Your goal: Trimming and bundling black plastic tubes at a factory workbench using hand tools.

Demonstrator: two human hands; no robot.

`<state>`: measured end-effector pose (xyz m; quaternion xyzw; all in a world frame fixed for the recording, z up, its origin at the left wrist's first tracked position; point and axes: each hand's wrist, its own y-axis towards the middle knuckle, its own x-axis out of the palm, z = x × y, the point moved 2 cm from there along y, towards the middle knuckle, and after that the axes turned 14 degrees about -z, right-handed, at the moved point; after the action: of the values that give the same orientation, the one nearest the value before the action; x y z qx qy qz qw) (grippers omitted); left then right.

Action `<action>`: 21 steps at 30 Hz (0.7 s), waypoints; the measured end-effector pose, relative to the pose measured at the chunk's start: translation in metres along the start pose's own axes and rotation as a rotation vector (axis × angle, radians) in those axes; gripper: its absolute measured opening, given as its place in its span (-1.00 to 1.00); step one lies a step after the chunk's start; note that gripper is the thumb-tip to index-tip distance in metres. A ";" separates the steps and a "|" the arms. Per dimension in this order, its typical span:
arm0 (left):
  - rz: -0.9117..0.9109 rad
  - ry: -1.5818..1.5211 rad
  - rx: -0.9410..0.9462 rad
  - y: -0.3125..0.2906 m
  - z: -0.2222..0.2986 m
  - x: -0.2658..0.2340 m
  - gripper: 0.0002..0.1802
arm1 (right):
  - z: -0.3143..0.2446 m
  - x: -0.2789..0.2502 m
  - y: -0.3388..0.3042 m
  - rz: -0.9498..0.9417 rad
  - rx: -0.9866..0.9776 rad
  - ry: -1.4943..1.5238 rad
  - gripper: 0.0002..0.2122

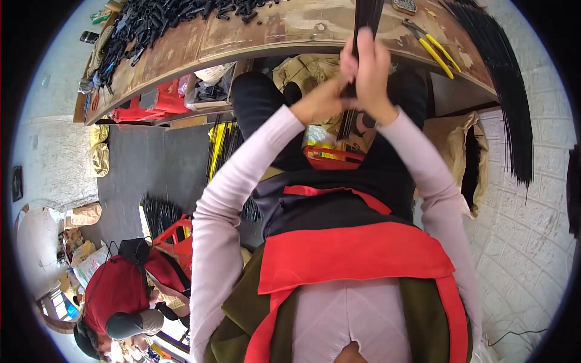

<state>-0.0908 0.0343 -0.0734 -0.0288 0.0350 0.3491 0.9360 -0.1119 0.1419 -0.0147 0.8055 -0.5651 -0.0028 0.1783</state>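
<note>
Above my lap, at the edge of the wooden workbench (284, 33), a bundle of thin black rods (367, 15) stands roughly upright. My right hand (372, 75) is closed around it, thumb and fingers wrapped over the rods. Just left of it and slightly lower, my left hand (327, 100) is closed against the same bundle, its fingers partly hidden behind the right hand. The rods' lower end shows beneath my hands, between my knees. Pliers with yellow handles (437, 53) lie on the bench to the right of my hands.
Short black tubular pieces (169, 24) are heaped at the bench's far left. Long black rods (505, 78) hang over its right end. A small metal tin (404, 5) sits near the pliers. Red baskets (166, 100) stand underneath. At lower left, another person (118, 290) bends over.
</note>
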 end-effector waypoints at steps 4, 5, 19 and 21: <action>-0.109 -0.020 -0.293 -0.030 -0.072 0.039 -0.73 | 0.057 0.002 -0.056 0.085 0.234 0.081 -0.61; -0.085 -0.133 -0.152 -0.043 -0.110 0.048 -0.74 | 0.073 0.006 -0.069 0.035 0.240 0.040 -0.63; 0.290 0.503 -0.112 -0.069 -0.012 -0.008 -0.66 | 0.072 -0.033 -0.002 0.061 0.271 0.130 -0.83; 0.337 0.567 -0.091 -0.075 0.006 -0.031 -0.68 | 0.078 -0.033 -0.005 0.052 0.259 0.117 -0.83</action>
<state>-0.0649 -0.0418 -0.0621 -0.1602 0.2827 0.4784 0.8158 -0.1356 0.1511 -0.0953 0.8058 -0.5700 0.1215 0.1055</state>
